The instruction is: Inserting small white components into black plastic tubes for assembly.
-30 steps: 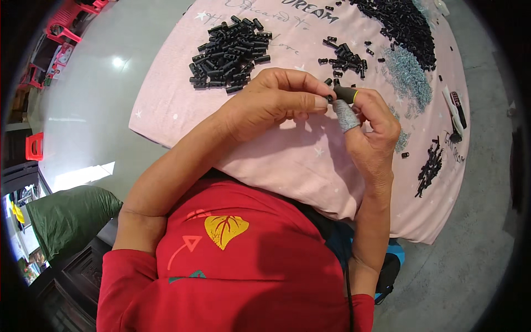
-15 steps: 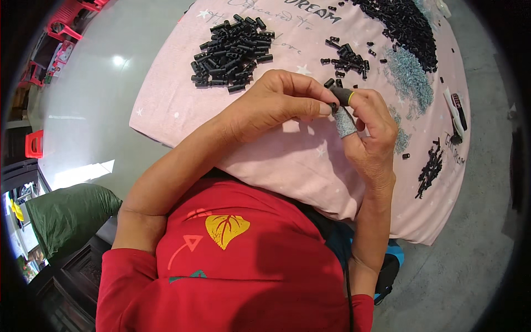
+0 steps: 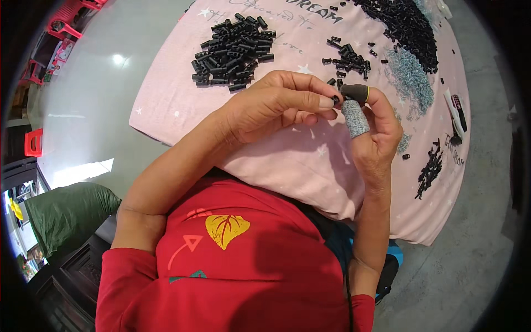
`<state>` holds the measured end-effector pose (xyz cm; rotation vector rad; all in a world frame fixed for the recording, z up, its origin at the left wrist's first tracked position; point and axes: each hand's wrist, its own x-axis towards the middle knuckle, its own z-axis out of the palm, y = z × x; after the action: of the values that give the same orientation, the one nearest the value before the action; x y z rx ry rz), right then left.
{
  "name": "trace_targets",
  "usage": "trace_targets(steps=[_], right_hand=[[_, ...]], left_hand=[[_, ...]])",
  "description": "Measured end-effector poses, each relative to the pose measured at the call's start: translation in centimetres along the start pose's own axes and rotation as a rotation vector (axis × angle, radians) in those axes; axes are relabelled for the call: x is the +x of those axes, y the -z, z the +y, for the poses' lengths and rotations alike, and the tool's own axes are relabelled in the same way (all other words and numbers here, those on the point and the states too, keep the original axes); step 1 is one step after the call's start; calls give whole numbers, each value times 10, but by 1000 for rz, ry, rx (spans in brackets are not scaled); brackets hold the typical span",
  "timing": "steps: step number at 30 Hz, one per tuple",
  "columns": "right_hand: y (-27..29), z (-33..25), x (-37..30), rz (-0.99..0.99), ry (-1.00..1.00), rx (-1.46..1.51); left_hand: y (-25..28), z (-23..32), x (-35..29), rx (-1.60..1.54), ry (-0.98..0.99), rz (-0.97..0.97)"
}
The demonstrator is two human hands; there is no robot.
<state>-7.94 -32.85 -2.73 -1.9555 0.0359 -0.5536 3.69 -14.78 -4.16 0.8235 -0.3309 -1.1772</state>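
1. Compared with half a second ago, my right hand has shifted slightly to the right, its thumb now a little away from my left fingertips; my left hand has barely moved.
2. Left thumb and forefinger are clamped on a small black piece, held at their very tips above the pink cloth.
3. On my right, the forefinger wears a dark cover and the thumb a grey cover; their tips are close together, just beside the piece, but whether they grip anything I cannot tell.
4. Loose on the cloth lie a heap of black tubes beyond my left wrist, a smaller black cluster ahead of my fingertips, and a big black heap beside a silvery pile at far right. Left of my elbow sits a green sack, its inside hidden.
5. One end of the piece faces right, toward my thumb; my fingertips hide the rest, so its long axis I cannot tell.
6. Bare cloth spreads between my forearms down to the near edge at my lap; thin black parts lie near the right edge.
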Motion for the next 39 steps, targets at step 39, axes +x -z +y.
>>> trace_targets(steps=[39], right_hand=[[8, -4, 0, -107, -179, 241]], left_hand=[[-1, -3, -2, 182, -75, 31]])
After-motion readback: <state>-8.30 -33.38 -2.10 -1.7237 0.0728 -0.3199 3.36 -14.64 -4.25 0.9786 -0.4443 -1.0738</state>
